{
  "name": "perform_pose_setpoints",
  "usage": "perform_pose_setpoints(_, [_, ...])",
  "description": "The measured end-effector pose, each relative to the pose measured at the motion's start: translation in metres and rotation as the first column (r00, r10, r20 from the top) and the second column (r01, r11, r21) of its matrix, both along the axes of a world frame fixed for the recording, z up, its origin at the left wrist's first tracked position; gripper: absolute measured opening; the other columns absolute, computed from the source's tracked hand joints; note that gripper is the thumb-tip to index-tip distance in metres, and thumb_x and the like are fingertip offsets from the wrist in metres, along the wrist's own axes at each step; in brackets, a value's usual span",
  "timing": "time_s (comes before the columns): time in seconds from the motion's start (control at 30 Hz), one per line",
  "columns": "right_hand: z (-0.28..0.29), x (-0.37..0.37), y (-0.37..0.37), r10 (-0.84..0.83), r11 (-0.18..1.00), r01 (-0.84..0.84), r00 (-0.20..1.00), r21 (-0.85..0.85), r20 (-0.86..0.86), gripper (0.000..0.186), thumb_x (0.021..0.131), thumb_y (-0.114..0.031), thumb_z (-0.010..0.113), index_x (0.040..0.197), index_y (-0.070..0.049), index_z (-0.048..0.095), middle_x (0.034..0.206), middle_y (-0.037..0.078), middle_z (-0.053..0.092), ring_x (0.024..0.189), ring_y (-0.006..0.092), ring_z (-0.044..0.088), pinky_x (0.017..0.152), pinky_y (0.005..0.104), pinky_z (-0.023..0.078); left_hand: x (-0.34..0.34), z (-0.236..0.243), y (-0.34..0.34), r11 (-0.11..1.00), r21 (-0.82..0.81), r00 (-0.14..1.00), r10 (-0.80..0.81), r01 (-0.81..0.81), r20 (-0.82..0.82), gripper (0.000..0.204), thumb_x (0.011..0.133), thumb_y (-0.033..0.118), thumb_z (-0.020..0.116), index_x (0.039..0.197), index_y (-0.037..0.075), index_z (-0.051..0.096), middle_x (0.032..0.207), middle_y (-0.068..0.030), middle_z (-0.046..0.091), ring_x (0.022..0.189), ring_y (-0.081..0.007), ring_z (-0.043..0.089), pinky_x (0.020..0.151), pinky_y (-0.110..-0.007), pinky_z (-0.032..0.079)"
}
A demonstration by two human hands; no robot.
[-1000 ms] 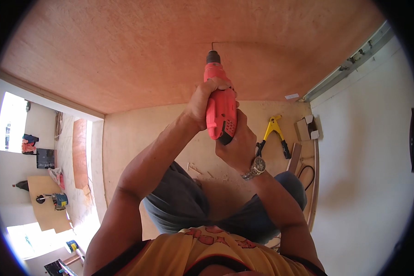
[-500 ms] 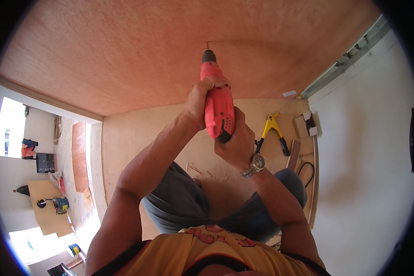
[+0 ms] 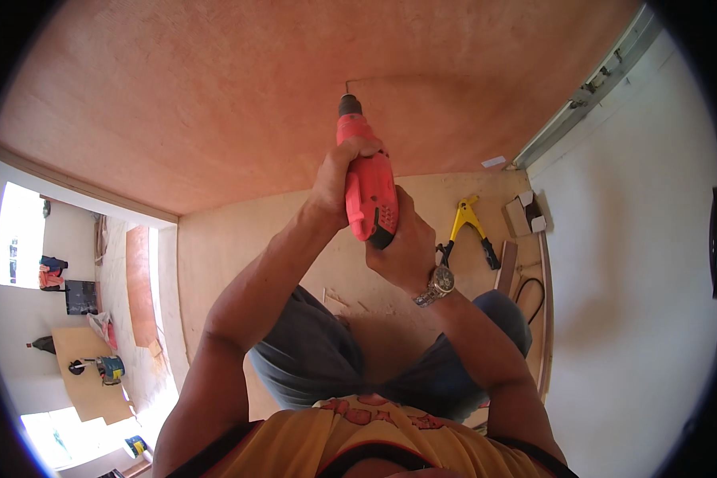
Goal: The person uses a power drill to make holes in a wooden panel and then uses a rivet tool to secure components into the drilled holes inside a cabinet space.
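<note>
A red power drill [image 3: 368, 187] with a dark chuck points away from me, its thin bit touching a reddish plywood panel [image 3: 215, 103]. My left hand [image 3: 338, 182] is closed around the front of the drill's body, thumb over the top. Around the rear grip, my right hand [image 3: 406, 245] is wrapped, with its fingers partly hidden under the drill. A metal watch [image 3: 440, 280] sits on my right wrist. To the right of that hand, a yellow hand riveter [image 3: 468, 215] with black handles lies on the pale wooden floor board [image 3: 239, 231].
An open small box [image 3: 523, 215] and wood strips [image 3: 506, 269] lie by the white wall [image 3: 613, 239] at right. A metal rail [image 3: 585, 92] edges the panel. Wood shavings [image 3: 336, 298] lie between my legs. Beyond an opening at left are a blue bucket [image 3: 111, 369] and boards.
The drill and both hands appear slightly farther left and lower in the picture, as the view has shifted a little. The bit still meets the panel and both hands keep their hold.
</note>
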State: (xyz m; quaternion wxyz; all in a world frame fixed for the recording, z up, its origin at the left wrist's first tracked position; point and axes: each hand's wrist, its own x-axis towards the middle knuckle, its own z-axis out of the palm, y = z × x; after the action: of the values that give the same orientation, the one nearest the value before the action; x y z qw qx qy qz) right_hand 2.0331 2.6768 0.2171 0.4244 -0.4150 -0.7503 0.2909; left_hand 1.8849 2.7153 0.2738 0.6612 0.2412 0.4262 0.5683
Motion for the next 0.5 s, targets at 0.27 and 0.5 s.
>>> perform_pose_setpoints(0.27, [0.0001, 0.0001, -0.0006, -0.002, 0.999, 0.002, 1.0, 0.038, -0.003, 0.068, 0.073, -0.011, 0.075, 0.135, -0.001, 0.048, 0.095, 0.019, 0.071, 0.084, 0.0399, 0.071, 0.068, 0.0468, 0.059, 0.0021, -0.0014, 0.0005, 0.998, -0.009, 0.998, 0.058, -0.058, 0.027, 0.026, 0.084, 0.025, 0.066, 0.097, 0.003, 0.06, 0.085, -0.0064, 0.06, 0.072, -0.0185, 0.059, 0.064, -0.035, 0.052])
perform_pose_setpoints(0.5, [-0.0019, -0.0006, -0.0003, -0.003, 0.998, 0.002, 1.0, 0.056, 0.016, 0.069, 0.072, -0.011, 0.075, 0.135, 0.0, 0.048, 0.094, 0.019, 0.071, 0.083, 0.0388, 0.071, 0.067, 0.0464, 0.059, -0.0005, -0.0023, -0.0013, 0.999, -0.004, 0.998, 0.05, -0.05, 0.032, 0.027, 0.083, 0.025, 0.066, 0.099, 0.004, 0.06, 0.088, -0.0066, 0.061, 0.074, -0.0183, 0.059, 0.065, -0.035, 0.052])
